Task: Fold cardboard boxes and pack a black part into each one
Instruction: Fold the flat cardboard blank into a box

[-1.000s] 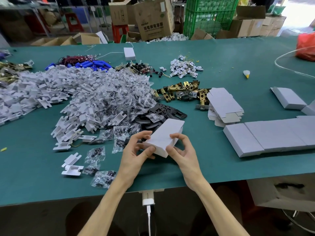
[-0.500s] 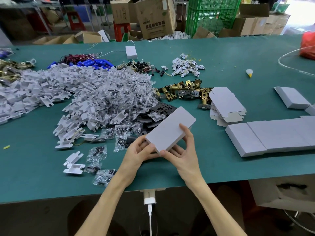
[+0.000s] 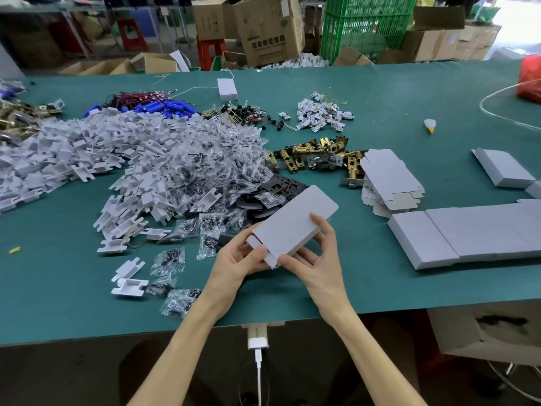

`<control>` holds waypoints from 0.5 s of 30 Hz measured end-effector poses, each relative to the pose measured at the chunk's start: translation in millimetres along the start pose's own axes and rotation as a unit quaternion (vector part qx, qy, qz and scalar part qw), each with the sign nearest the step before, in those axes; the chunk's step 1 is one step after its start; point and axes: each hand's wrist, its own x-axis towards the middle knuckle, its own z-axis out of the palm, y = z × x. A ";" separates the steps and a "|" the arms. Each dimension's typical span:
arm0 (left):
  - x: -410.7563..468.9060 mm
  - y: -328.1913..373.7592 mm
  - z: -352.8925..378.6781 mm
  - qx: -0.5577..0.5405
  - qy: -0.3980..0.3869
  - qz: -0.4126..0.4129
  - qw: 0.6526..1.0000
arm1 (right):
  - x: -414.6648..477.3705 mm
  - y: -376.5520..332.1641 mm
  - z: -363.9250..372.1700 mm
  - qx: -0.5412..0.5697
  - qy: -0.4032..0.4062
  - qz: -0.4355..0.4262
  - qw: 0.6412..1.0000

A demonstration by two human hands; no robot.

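Person's holding the white box [image 3: 294, 222] over the near edge of the table [image 3: 380, 98], left hand [image 3: 237, 259] pinching its open near end under the thumb, right hand [image 3: 316, 265] curling round the long side, and I'm guessing squaring the walls before tucking is helping.

A teal-covered counter [image 3: 409, 92] fills the view from side to side. Beyond its far edge stand brown cartons [image 3: 269, 30], a green plastic crate [image 3: 366, 24] and two red stools [image 3: 209, 51]. Strong daylight [image 3: 521, 22] washes in past the far right corner. A white charger plug [image 3: 257, 338] hangs at the near edge, and a pale open carton [image 3: 483, 332] sits below the near right corner on a dark floor [image 3: 73, 376].
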 end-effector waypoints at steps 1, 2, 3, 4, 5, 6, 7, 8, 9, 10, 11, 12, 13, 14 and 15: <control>-0.2 1.0 0.7 -0.001 -0.001 0.002 1.000 | 0.0 0.1 0.0 -0.002 -0.001 0.000 1.000; -0.4 2.0 1.4 -0.002 0.000 0.002 1.000 | 0.2 0.2 -0.1 -0.003 -0.002 0.000 1.000; -0.6 2.8 2.0 -0.004 0.001 0.001 1.000 | 0.1 0.2 -0.4 -0.003 -0.004 0.000 1.000; -0.6 3.1 2.2 -0.006 0.002 0.000 1.000 | 0.0 0.1 -0.8 -0.002 -0.005 0.000 1.000; -0.6 2.9 2.1 -0.008 0.003 -0.001 1.000 | -0.1 -0.3 -1.4 -0.002 -0.004 -0.001 1.000; -0.3 2.2 1.6 -0.008 0.004 -0.001 1.000 | -0.1 -0.8 -1.9 -0.005 -0.002 -0.003 1.000; 0.0 1.3 1.0 -0.006 0.006 0.000 1.000 | -0.1 -1.1 -2.1 -0.009 0.000 -0.004 1.000; 0.3 0.3 0.4 -0.004 0.007 0.000 1.000 | -0.1 -1.3 -2.2 -0.013 0.002 -0.005 1.000; 0.4 -0.6 0.0 -0.003 0.007 0.000 1.000 | 0.0 -1.2 -2.1 -0.016 0.004 -0.005 1.000; 0.4 -1.2 -0.2 -0.004 0.007 0.000 1.000 | 0.1 -0.9 -1.9 -0.017 0.006 -0.003 1.000; 0.6 -1.6 0.0 -0.006 0.008 0.001 1.000 | 0.1 -0.7 -1.8 -0.018 0.007 -0.001 1.000; 0.8 -1.8 0.1 -0.008 0.010 0.001 1.000 | 0.3 -0.6 -1.8 -0.017 0.009 0.000 1.000; 1.0 -2.0 0.5 -0.008 0.013 0.002 1.000 | 0.4 -0.5 -2.2 -0.016 0.010 0.001 1.000; 1.1 -2.5 0.6 -0.007 0.016 0.002 1.000 | 0.7 -0.2 -2.7 -0.014 0.009 0.003 1.000; 1.1 -2.9 0.6 -0.006 0.019 0.003 1.000 | 0.9 0.2 -3.3 -0.012 0.005 0.005 1.000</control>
